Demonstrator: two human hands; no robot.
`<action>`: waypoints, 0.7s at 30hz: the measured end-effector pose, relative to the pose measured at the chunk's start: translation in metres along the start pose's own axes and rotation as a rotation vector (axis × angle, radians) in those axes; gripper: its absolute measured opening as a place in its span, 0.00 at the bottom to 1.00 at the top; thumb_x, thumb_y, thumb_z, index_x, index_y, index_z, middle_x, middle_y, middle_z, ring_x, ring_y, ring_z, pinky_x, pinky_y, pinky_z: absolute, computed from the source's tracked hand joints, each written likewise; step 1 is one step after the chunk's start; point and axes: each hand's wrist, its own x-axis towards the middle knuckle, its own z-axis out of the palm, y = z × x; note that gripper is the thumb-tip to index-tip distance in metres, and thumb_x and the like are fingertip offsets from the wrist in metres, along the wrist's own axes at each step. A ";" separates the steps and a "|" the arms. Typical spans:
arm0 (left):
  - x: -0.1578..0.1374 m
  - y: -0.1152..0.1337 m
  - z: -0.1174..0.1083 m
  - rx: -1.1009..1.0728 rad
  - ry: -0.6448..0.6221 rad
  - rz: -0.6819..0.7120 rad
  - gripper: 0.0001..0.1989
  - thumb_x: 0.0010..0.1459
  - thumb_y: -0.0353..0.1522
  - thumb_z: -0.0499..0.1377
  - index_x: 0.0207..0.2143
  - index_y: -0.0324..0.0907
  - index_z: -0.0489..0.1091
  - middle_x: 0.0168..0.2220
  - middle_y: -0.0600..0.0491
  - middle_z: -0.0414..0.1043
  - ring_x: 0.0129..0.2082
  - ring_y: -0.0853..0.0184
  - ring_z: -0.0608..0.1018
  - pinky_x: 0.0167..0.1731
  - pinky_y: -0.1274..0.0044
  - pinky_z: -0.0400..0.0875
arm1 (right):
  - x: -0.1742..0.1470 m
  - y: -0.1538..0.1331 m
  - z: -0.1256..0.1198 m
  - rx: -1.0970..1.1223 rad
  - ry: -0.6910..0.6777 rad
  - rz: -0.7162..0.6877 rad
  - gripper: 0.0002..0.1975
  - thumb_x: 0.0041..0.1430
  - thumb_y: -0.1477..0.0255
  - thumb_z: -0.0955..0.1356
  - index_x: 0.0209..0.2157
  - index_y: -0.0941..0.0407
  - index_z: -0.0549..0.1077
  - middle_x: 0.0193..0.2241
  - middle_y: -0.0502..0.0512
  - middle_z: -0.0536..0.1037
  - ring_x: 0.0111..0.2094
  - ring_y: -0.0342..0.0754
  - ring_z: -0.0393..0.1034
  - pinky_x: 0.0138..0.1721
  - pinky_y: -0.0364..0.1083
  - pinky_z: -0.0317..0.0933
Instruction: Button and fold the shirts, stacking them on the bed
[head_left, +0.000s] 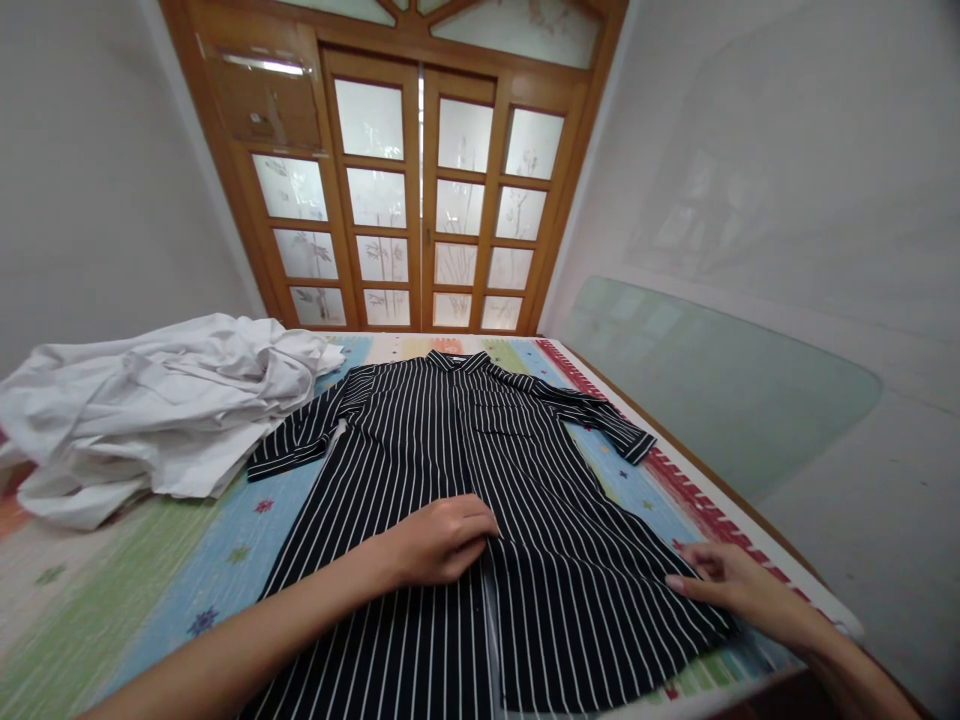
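A black shirt with white stripes (420, 440) lies spread face up, its collar at the far end and both sleeves out to the sides. My left hand (450, 538) is closed in a pinch on the front opening edge, near the middle of the shirt. At the right side edge, low on the shirt, my right hand (712, 578) pinches the fabric between thumb and fingers. Between my two hands the right front panel is slightly lifted and creased. Below my left hand a narrow gap shows between the two front panels.
Beneath the shirt is a bed-like surface with a colourful striped, star-patterned cover (180, 570). A heap of white cloth (165, 400) sits at the left. Wooden doors with glass panes (420, 190) stand at the far end, and a pale wall (825, 230) runs along the right.
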 end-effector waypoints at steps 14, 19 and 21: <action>-0.013 0.029 0.023 0.052 -0.178 0.096 0.28 0.56 0.18 0.53 0.59 0.42 0.64 0.56 0.44 0.71 0.57 0.60 0.71 0.53 0.68 0.71 | -0.006 -0.005 0.005 0.177 -0.132 0.094 0.27 0.49 0.43 0.69 0.35 0.52 0.68 0.23 0.45 0.62 0.23 0.42 0.54 0.23 0.40 0.49; -0.012 0.029 0.032 -0.217 -0.133 -0.072 0.33 0.51 0.15 0.52 0.58 0.46 0.67 0.55 0.47 0.72 0.54 0.63 0.73 0.53 0.67 0.71 | -0.009 -0.012 0.004 0.189 -0.110 0.151 0.29 0.47 0.40 0.66 0.36 0.50 0.69 0.25 0.48 0.66 0.27 0.46 0.61 0.24 0.41 0.54; -0.010 0.032 0.034 -0.337 -0.040 -0.193 0.28 0.51 0.18 0.56 0.53 0.46 0.72 0.51 0.49 0.74 0.51 0.64 0.74 0.54 0.66 0.69 | -0.010 -0.015 0.005 0.186 -0.112 0.147 0.30 0.45 0.40 0.68 0.38 0.50 0.69 0.23 0.47 0.65 0.25 0.45 0.60 0.23 0.41 0.52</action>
